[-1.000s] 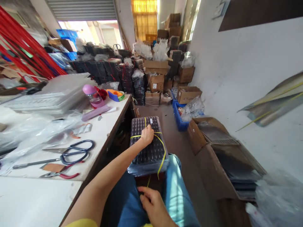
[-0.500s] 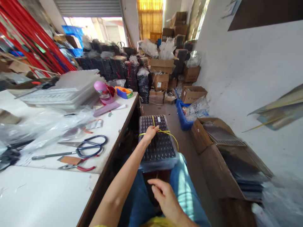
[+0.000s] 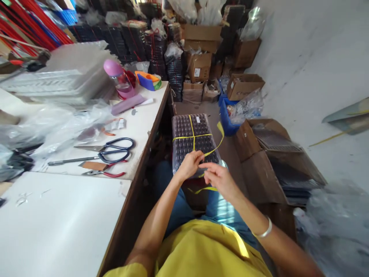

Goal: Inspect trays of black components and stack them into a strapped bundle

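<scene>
Pinching the yellow strap [image 3: 211, 151] between both hands, left hand [image 3: 188, 166] and right hand [image 3: 219, 177], you have the tray stack [image 3: 194, 140] running lengthwise just beyond your fingers.

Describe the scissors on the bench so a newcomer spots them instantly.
Start at the white bench on the left. Near its front edge, beside crumpled clear plastic, lie the scissors: long steel blades, dark blue loop handles, much bigger than the red-handled pliers just below them.
</scene>
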The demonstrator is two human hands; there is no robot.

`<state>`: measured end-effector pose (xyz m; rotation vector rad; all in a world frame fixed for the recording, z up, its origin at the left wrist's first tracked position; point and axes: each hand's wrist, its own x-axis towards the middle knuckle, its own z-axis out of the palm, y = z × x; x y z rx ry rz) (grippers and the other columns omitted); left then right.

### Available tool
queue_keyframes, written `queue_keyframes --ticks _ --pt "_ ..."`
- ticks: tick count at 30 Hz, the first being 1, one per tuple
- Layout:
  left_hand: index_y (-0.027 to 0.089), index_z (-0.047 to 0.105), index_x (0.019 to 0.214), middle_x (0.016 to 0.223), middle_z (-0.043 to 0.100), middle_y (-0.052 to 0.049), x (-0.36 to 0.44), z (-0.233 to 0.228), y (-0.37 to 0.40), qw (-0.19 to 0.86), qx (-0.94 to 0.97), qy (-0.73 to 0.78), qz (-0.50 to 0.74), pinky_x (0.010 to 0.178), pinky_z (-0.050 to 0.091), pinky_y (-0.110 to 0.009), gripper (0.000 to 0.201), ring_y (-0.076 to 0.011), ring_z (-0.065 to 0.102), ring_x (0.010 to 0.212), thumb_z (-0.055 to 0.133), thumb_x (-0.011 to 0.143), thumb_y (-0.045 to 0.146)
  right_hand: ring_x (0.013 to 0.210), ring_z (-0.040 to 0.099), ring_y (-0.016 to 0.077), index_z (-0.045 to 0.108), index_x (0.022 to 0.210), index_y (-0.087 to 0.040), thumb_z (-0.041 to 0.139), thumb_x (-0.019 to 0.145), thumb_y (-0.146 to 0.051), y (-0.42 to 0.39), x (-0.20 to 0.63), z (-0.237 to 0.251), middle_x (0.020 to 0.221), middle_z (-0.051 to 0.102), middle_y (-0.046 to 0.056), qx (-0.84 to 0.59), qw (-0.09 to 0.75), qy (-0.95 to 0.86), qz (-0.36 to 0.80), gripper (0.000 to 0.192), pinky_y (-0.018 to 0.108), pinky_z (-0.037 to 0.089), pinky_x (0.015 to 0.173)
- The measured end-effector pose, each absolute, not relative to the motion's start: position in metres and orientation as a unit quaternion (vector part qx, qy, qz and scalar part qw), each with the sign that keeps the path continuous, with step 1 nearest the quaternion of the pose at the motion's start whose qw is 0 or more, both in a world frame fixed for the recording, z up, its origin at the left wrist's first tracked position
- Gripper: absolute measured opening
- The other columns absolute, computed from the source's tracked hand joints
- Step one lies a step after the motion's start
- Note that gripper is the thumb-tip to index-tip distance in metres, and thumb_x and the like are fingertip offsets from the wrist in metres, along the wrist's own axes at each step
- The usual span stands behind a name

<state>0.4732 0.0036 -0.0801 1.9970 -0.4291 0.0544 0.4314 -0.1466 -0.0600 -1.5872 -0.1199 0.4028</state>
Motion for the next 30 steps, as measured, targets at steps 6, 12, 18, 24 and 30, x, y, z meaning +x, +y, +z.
queue_keyframes --ticks 6,12,18,24,30 --pt "0.018 0.057 0.066 0.060 0.049 0.003 0.464 -0.101 -0.002 0.450 0.865 -0.218 -0.035 0.084 0.035 -0.035 0.015 -0.0163 0.045 0.070 0.050 0.078 0.014 0.036 0.034 0.0054 0.053 0.095 -0.016 0.053 0.065 -0.017 -0.140 0.481 -0.048 0.045 0.049 -0.008 -0.661 0.723 -0.037 0.196 0.030 0.017 0.022 0.037" --pt "0.016 0.059 0.062 0.064 0.059 -0.002 0.469 -0.103 0.005 0.449 0.867 -0.206 -0.059 0.083 0.039 -0.032 0.029 -0.0164 0.051 0.073 0.041 0.085 0.015 0.045 0.058 0.0122 0.051 0.106 -0.021 0.051 0.082 -0.034 -0.156 0.473 -0.051 0.059 0.065 -0.002 -0.662 0.707 -0.054 0.241 0.027 0.023 0.047 0.048" --pt "0.013 0.071 0.080 0.077 0.071 -0.005 0.475 -0.090 0.013 0.467 0.847 -0.210 -0.143 0.071 0.045 -0.024 0.028 -0.0158 0.062 0.075 0.050 0.085 0.030 0.036 0.056 0.0132 0.056 0.074 -0.015 0.063 0.074 -0.047 -0.161 0.434 -0.116 0.048 0.061 0.003 -0.694 0.663 -0.001 0.280 0.033 0.021 0.043 0.037" --pt "0.013 0.069 0.074 0.063 0.067 -0.004 0.480 -0.083 -0.004 0.409 0.881 -0.167 -0.172 0.057 0.045 -0.023 0.036 -0.0137 0.060 0.057 0.039 0.089 0.025 0.039 0.058 0.0168 0.058 0.091 -0.013 0.032 0.083 -0.065 -0.115 0.416 -0.149 0.049 0.060 0.003 -0.662 0.683 -0.042 0.307 0.059 0.029 0.050 0.042" --pt "0.014 0.064 0.068 0.077 0.063 -0.009 0.451 -0.079 -0.024 0.327 0.932 -0.148 -0.049 0.076 0.046 -0.033 0.018 -0.0222 0.059 0.081 0.050 0.078 0.008 0.052 0.061 0.0206 0.061 0.079 -0.015 0.053 0.078 -0.043 -0.141 0.425 -0.142 0.055 0.060 0.005 -0.746 0.633 -0.093 0.184 0.030 0.034 0.052 0.053"
